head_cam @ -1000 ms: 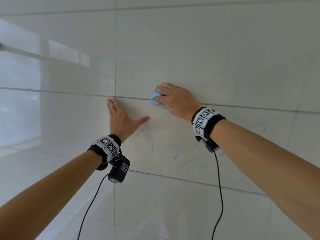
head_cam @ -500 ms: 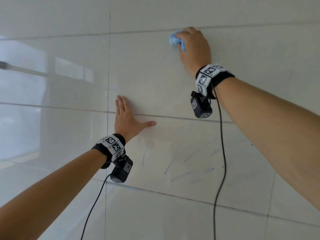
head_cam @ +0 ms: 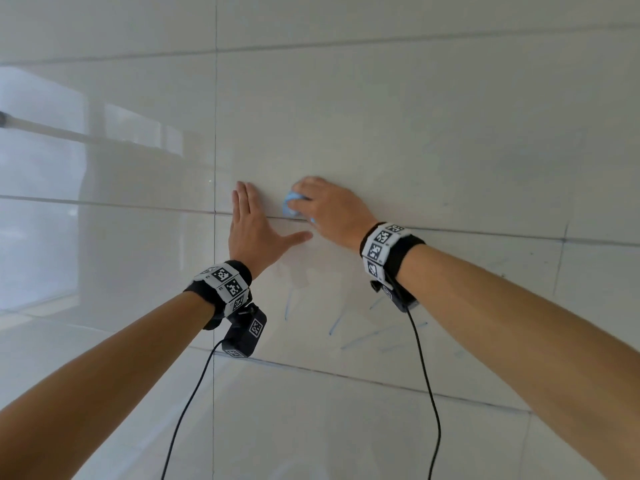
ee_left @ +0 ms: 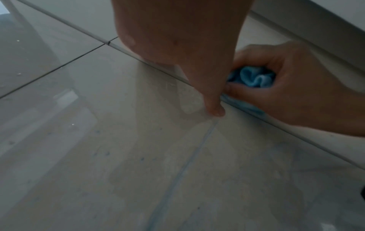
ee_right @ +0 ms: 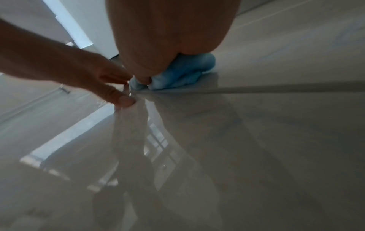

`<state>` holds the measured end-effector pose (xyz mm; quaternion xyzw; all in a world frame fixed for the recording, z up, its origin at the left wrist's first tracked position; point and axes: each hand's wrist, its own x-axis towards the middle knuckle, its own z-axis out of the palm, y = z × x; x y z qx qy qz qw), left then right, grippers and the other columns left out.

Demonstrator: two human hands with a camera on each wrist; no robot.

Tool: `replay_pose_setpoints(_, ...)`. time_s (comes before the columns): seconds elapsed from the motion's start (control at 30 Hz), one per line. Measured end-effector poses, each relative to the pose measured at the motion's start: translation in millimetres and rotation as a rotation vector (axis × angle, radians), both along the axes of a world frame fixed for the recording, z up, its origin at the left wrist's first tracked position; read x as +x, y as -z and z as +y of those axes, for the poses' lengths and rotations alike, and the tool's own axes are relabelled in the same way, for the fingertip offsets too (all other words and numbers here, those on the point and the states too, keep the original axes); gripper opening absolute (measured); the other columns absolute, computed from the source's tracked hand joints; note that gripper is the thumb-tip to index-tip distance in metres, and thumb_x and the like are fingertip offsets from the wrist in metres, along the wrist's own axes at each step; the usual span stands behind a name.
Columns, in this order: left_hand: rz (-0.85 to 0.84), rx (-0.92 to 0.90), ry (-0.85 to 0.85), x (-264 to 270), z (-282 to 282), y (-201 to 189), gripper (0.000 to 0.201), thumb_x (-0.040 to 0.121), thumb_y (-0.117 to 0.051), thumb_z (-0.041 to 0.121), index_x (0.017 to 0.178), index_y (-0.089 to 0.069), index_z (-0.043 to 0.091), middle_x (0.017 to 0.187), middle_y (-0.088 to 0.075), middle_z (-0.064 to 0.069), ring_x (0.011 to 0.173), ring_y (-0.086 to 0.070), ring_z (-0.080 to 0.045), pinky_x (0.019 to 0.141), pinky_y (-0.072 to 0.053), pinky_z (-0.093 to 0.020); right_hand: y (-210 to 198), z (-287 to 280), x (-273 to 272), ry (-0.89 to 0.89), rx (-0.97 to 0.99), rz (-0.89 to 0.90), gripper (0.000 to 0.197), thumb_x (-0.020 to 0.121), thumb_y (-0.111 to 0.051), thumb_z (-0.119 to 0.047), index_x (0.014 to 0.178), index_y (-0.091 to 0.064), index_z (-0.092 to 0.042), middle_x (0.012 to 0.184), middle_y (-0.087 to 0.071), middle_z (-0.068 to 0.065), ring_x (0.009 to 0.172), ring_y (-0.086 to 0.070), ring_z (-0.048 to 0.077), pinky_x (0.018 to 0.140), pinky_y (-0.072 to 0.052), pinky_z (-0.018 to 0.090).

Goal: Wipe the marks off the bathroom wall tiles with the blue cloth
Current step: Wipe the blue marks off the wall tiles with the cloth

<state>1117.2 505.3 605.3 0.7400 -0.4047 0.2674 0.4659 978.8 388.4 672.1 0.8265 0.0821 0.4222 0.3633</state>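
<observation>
We press our left hand (head_cam: 254,230) flat against the wall tiles (head_cam: 433,133), fingers straight and together, thumb spread out to the right, so that it holds nothing. Just beside it our right hand (head_cam: 330,211) curls its fingers round the blue cloth (head_cam: 290,206) and pushes the bunched cloth against the wall at the horizontal grout line (head_cam: 485,232), which runs under both hands. In the head view most of the cloth is hidden under our right hand, and only a small blue wad shows at the fingertips. The left wrist view shows more of it: crumpled folds of the blue cloth (ee_left: 251,78) sit inside the curled fingers of the right hand (ee_left: 292,87), though our own left thumb (ee_left: 214,107) blocks its near edge. In the right wrist view the palm covers the top of the cloth (ee_right: 181,73), and the picture is blurred, so we cannot make out how the fingers lie there. Below our hands, on the lower tile, thin blue marks (head_cam: 332,325) slant across the glaze; some are so faint that we can hardly tell them from reflections. Our forearms are cut off by the bottom edge of the head view, and the black cables (head_cam: 429,375) from the wrist cameras run out of it too.
</observation>
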Motion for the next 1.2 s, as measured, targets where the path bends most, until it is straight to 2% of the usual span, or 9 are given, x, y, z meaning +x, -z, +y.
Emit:
replay_pose_setpoints(0.1, -0.027, 0.000, 0.015, -5.1, 0.4, -0.4, 0.148, 0.070, -0.081, 0.074, 0.165, 0.006, 0.000, 0.175, 0.011, -0.014, 0.162, 0.011, -0.027, 0.133, -0.004, -0.041, 4.2, -14.0, -26.3, -0.001, -0.105, 0.093, 0.025, 0.083, -0.068, -0.007, 0.104, -0.078, -0.014, 0.117, -0.071, 0.011, 0.110, -0.069, 0.033, 0.080, -0.061, 0.038)
replay_pose_setpoints(0.17, -0.055, -0.012, 0.032, -8.9, -0.3, -4.4, 0.147, 0.070, -0.085, 0.069, 0.165, 0.005, 0.001, 0.175, 0.008, -0.012, 0.162, 0.010, -0.027, 0.133, -0.005, -0.041, -12.9, -26.1, -47.7, -0.002, -0.096, 0.036, 0.034, 0.089, -0.049, -0.016, 0.106, -0.078, -0.018, 0.119, -0.071, 0.010, 0.111, -0.070, 0.032, 0.081, -0.060, 0.038)
replay_pose_setpoints(0.33, -0.129, -0.012, 0.094, -22.9, -5.2, -19.3, 0.147, 0.069, -0.086, 0.068, 0.166, 0.004, 0.004, 0.176, 0.007, -0.008, 0.162, 0.008, -0.023, 0.131, -0.003, -0.035, -101.5, -48.5, -109.2, 0.118, 0.097, -0.316, 0.037, 0.093, -0.053, -0.015, 0.121, -0.074, -0.027, 0.136, -0.065, 0.005, 0.128, -0.058, 0.031, 0.100, -0.053, 0.041)
replay_pose_setpoints(0.5, -0.149, -0.047, 0.141, -33.7, -13.3, -27.2, 0.125, 0.084, -0.076, 0.065, 0.167, -0.002, 0.009, 0.176, 0.001, -0.005, 0.163, 0.004, -0.023, 0.131, -0.007, -0.037, -160.9, -48.6, -146.4, 0.118, 0.326, -0.605, 0.037, 0.093, -0.050, -0.011, 0.116, -0.076, -0.023, 0.126, -0.067, 0.003, 0.119, -0.059, 0.029, 0.095, -0.046, 0.033)
replay_pose_setpoints(0.63, -0.140, -0.079, 0.127, -37.6, -24.1, -27.4, 0.101, 0.097, -0.064, 0.057, 0.168, -0.006, 0.012, 0.176, 0.001, -0.004, 0.163, 0.004, -0.026, 0.131, -0.012, -0.043, -120.1, -46.7, -118.4, 0.034, 0.305, -0.597, 0.043, 0.087, -0.048, -0.012, 0.115, -0.077, -0.025, 0.124, -0.070, 0.004, 0.116, -0.063, 0.031, 0.097, -0.047, 0.033)
replay_pose_setpoints(0.77, -0.139, -0.123, 0.112, -43.9, -35.3, -23.3, 0.097, 0.100, -0.063, 0.052, 0.168, -0.007, 0.010, 0.176, 0.001, -0.008, 0.162, 0.005, -0.030, 0.130, -0.011, -0.043, -26.3, -43.5, -84.1, -0.068, 0.132, -0.320, 0.033, 0.086, -0.068, -0.004, 0.113, -0.076, -0.021, 0.123, -0.070, 0.004, 0.121, -0.058, 0.029, 0.106, -0.044, 0.035)
replay_pose_setpoints(0.87, -0.154, -0.137, 0.095, -44.6, -39.6, -21.2, 0.096, 0.101, -0.061, 0.053, 0.167, -0.008, 0.007, 0.176, 0.000, -0.012, 0.162, 0.004, -0.033, 0.131, -0.008, -0.044, 21.1, -39.7, -82.7, -0.002, -0.004, -0.126, 0.030, 0.088, -0.060, -0.004, 0.112, -0.076, -0.014, 0.124, -0.070, 0.007, 0.122, -0.062, 0.031, 0.103, -0.045, 0.033)
replay_pose_setpoints(1.0, -0.148, -0.138, 0.098, -44.4, -39.8, -22.2, 0.096, 0.100, -0.062, 0.052, 0.167, -0.009, 0.009, 0.176, -0.001, -0.011, 0.162, 0.003, -0.032, 0.131, -0.009, -0.044, 5.1, -54.7, -106.9, 0.027, -0.111, -0.077, 0.030, 0.092, -0.056, -0.006, 0.111, -0.077, -0.016, 0.126, -0.071, 0.009, 0.120, -0.066, 0.031, 0.101, -0.053, 0.038)
replay_pose_setpoints(1.2, -0.201, -0.157, 0.109, -56.1, -37.7, -26.2, 0.088, 0.099, -0.067, 0.046, 0.165, -0.022, 0.011, 0.174, -0.015, -0.009, 0.162, -0.009, -0.030, 0.129, -0.018, -0.047, -88.3, -78.1, -171.1, 0.111, 0.103, -0.519, 0.030, 0.092, -0.058, -0.013, 0.114, -0.076, -0.022, 0.129, -0.068, 0.007, 0.121, -0.062, 0.032, 0.097, -0.054, 0.040)
